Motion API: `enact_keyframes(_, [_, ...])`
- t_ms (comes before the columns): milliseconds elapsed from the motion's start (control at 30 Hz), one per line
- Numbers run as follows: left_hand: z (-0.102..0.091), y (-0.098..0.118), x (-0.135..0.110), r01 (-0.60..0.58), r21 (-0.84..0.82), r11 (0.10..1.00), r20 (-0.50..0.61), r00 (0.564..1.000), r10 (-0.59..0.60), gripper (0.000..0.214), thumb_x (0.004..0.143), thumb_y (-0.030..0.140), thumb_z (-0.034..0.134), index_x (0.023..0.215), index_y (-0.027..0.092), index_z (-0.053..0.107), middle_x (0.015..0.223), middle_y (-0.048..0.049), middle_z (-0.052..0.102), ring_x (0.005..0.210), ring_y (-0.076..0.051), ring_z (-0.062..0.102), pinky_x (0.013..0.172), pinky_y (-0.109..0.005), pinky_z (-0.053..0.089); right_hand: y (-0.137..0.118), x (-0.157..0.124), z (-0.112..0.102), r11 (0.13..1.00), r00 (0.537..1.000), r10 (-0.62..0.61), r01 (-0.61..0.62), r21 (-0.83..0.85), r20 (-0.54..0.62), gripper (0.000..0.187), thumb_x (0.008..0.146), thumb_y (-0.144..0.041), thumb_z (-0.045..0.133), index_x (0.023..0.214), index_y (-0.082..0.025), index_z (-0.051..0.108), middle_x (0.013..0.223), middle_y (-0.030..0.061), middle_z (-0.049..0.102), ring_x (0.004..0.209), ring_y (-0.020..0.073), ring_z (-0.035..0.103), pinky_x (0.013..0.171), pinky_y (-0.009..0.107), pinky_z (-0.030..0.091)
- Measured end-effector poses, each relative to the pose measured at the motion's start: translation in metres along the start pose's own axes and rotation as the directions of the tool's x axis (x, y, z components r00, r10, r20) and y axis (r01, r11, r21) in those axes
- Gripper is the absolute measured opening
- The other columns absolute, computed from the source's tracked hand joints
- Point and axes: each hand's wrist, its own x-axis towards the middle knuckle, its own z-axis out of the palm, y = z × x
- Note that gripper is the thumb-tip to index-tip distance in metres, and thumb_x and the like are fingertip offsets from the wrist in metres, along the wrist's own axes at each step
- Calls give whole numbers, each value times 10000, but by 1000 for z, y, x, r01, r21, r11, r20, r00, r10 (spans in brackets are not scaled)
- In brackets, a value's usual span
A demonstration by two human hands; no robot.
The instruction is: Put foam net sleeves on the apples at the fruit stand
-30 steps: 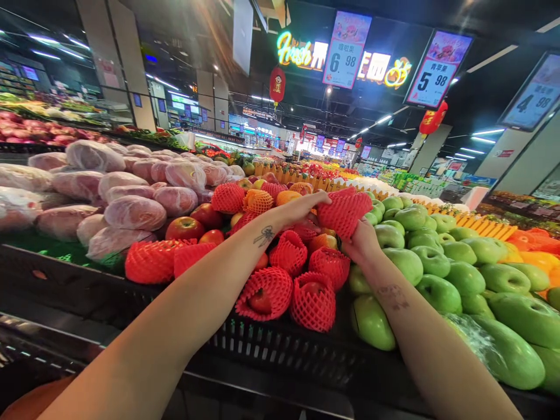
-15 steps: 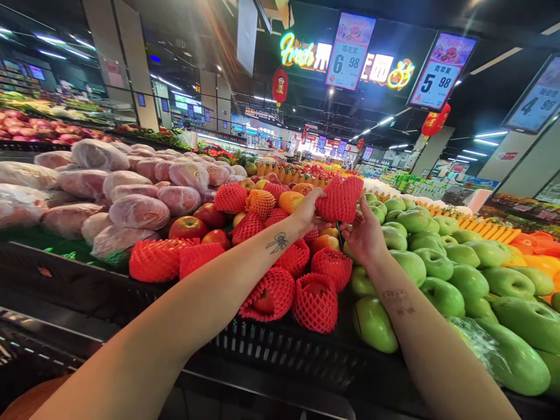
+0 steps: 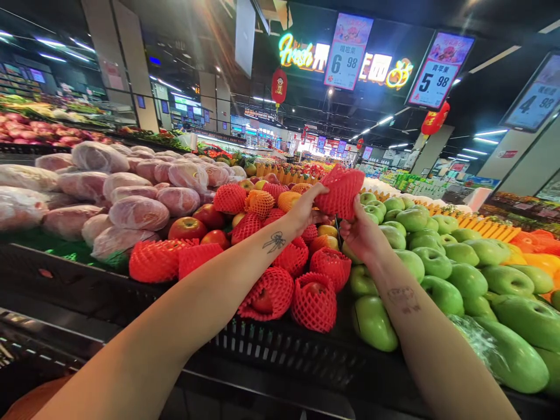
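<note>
Both my hands hold one red foam fruit net (image 3: 340,191) up above a pile of red apples (image 3: 188,227), many of them in similar red nets (image 3: 314,300). My left hand (image 3: 306,209) pinches the net's left edge with closed fingers. My right hand (image 3: 362,233) grips its lower right side from below. Whether an apple is inside the held net is hidden. Both forearms reach over the black crate front (image 3: 280,350).
Green apples (image 3: 441,294) fill the bin to the right. Plastic-wrapped pink fruit (image 3: 137,211) is heaped at the left. Empty red nets (image 3: 160,259) lie at the pile's left front. Price signs (image 3: 347,52) hang overhead. Further produce stands run back into the shop.
The net has been lifted off the pile and turned upright. My left hand shifted from lying across it to pinching its left edge; my right hand rose with it.
</note>
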Motion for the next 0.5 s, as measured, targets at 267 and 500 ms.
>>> enact_keyframes(267, [-6, 2, 6, -56, -169, 984, -106, 994, 39, 233, 774, 398, 644, 813, 186, 556, 667, -9, 619, 547, -107, 536, 505, -205, 446, -1, -2, 1, 993, 993, 64, -54, -103, 98, 557, 490, -531, 940, 740, -209, 560, 626, -93, 558, 459, 30, 411, 401, 182, 304])
enact_keyframes(500, [-10, -7, 15, -103, -111, 988, -71, 993, 96, 342, 760, 509, 617, 904, 199, 625, 759, -29, 695, 746, -192, 666, 599, -265, 513, 18, 6, -6, 859, 993, -28, 81, -506, 111, 598, 602, -727, 780, 787, -218, 526, 643, -44, 579, 480, 105, 521, 429, 246, 385])
